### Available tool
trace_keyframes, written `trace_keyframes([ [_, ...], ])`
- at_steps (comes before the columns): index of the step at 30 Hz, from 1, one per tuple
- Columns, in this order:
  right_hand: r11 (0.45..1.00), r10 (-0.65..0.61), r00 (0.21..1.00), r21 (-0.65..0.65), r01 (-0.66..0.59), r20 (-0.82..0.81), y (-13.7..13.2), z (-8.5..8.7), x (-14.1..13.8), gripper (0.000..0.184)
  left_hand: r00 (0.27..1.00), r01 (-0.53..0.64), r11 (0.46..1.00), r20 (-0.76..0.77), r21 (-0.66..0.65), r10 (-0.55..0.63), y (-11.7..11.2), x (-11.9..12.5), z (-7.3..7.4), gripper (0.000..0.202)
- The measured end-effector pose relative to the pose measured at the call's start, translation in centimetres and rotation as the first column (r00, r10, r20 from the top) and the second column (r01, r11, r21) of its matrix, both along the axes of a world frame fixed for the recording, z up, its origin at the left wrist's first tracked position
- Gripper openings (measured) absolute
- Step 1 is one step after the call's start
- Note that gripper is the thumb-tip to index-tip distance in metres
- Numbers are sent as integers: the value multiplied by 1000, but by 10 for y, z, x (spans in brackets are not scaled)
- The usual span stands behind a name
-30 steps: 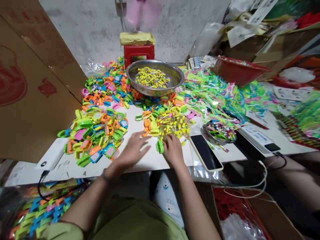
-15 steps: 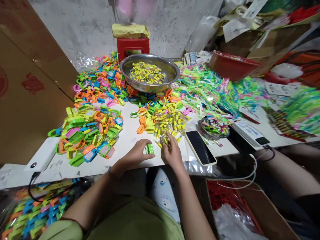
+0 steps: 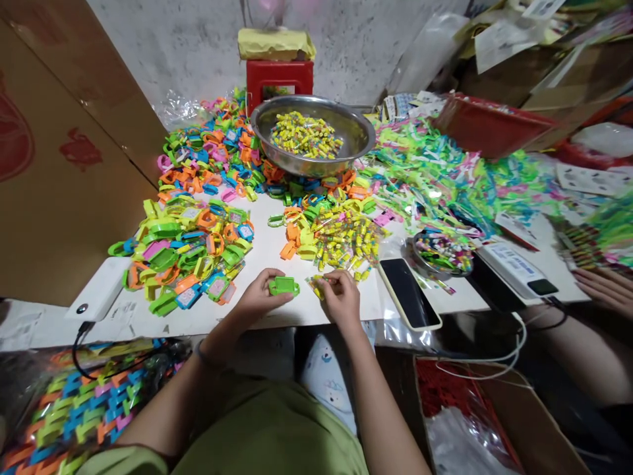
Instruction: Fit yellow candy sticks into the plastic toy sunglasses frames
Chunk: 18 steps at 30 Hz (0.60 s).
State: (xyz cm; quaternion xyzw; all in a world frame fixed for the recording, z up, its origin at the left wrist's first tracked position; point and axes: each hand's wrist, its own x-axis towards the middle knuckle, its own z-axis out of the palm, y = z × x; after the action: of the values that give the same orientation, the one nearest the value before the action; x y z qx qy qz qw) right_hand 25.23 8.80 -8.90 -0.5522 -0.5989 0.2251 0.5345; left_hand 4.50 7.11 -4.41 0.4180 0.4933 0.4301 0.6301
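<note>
Left hand (image 3: 257,298) grip holding green plastic frame (image 3: 283,286), right hand (image 3: 339,297) grip pinching apparently a yellow wrapped piece (image 3: 316,285), white table (image 3: 267,254)

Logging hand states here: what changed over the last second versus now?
The left hand went from flat on the table to holding the green plastic piece, which was by the right hand at first. The right hand drew back from the pile of yellow wrapped pieces and now pinches one small yellow wrapped piece. The metal bowl, phone and colourful piles stayed put.
</note>
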Motion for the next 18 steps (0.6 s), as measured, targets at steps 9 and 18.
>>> trace_keyframes([
  [9, 967, 148, 936, -153, -205, -320, -37, 25, -18, 30, 982, -2, 993, -189, 114, 23, -15, 5, 9, 48],
  [18, 897, 340, 902, -196, -396, -267, -58, 59, -32, 33, 913, 274, 892, -390, 359, -124, -38, 3, 24, 34],
])
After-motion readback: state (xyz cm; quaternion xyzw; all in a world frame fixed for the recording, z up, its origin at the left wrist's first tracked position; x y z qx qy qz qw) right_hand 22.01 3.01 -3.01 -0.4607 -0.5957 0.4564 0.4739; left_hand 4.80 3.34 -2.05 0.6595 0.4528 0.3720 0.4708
